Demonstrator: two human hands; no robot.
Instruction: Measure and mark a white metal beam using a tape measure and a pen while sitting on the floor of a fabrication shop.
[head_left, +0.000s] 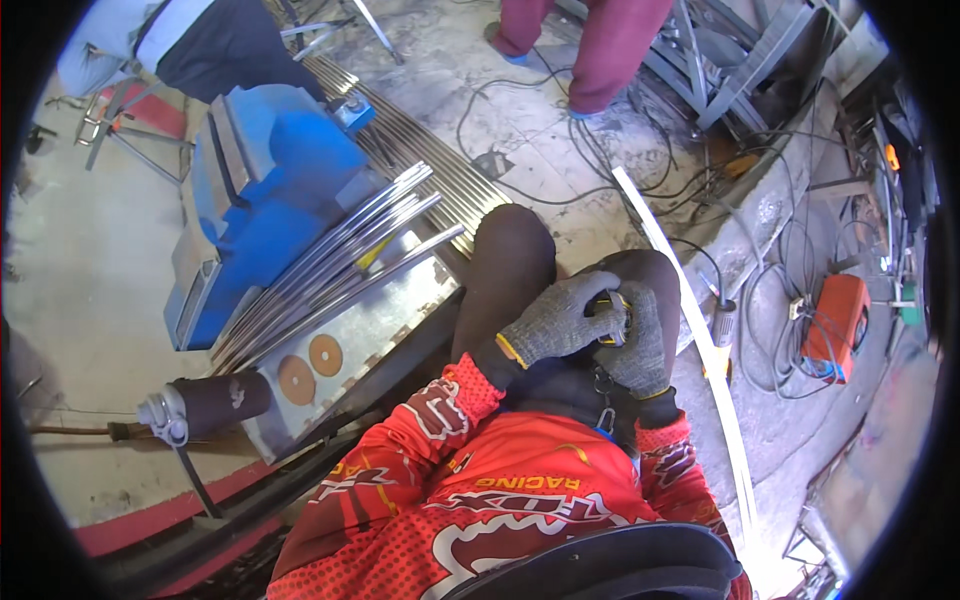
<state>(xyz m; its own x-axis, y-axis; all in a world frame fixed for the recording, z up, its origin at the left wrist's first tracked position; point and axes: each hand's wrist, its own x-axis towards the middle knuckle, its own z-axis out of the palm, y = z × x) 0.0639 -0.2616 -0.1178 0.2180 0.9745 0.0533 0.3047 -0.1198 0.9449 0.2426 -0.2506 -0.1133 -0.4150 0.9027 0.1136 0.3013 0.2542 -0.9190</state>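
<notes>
Both my hands wear grey knit gloves and meet above my lap, between my knees. My left hand (562, 318) is closed, its fingers reaching across a small black and yellow tape measure (612, 312). From the other side my right hand (640, 345) is wrapped round the same tape measure, which the gloves partly cover. No drawn-out blade can be made out. A metal clip (606, 418) hangs at my waist just below the hands.
Shiny metal tubes (330, 255) lean across a metal bench top (375, 320) with two brown discs (297, 380), beside a blue machine (275, 150). A long pale bar (690, 300) lies right of my knee. Cables and an orange box (838, 325) lie farther right. Two people stand beyond.
</notes>
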